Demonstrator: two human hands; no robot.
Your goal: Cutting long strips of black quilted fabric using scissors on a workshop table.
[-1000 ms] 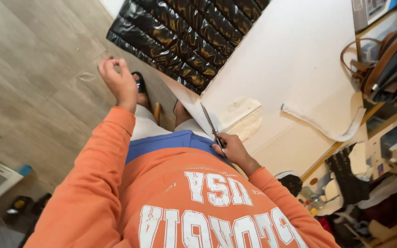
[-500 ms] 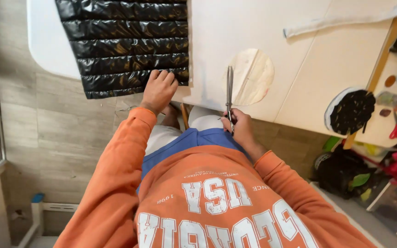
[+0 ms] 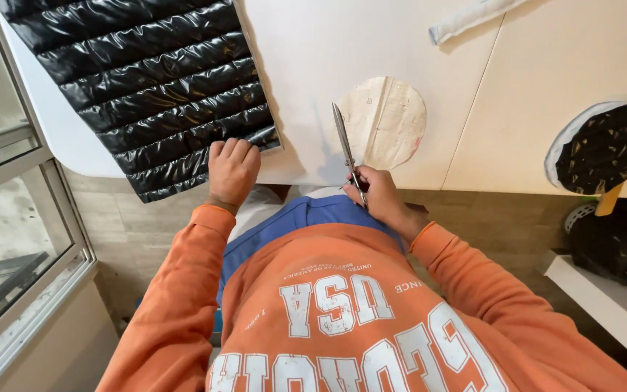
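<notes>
My left hand [image 3: 232,170] rests on the near corner of a black shiny quilted fabric piece [image 3: 146,80] that lies on the white table [image 3: 313,51] and hangs a little over its front edge. My right hand [image 3: 380,194] grips the handles of a pair of metal scissors [image 3: 345,141], blades closed and pointing away from me over the table. Just right of the blades lies a round cream paper pattern piece [image 3: 390,120].
A rolled white strip [image 3: 473,16] lies at the table's far side. A round black quilted piece on white backing [image 3: 604,145] sits at the right edge beside a wooden stick [image 3: 611,196]. A window frame [image 3: 30,218] runs along the left; a low shelf [image 3: 604,297] is at right.
The view has swung over the table. My left hand dropped from the air onto the quilted fabric's corner. My right hand still holds the scissors, now over the table edge.
</notes>
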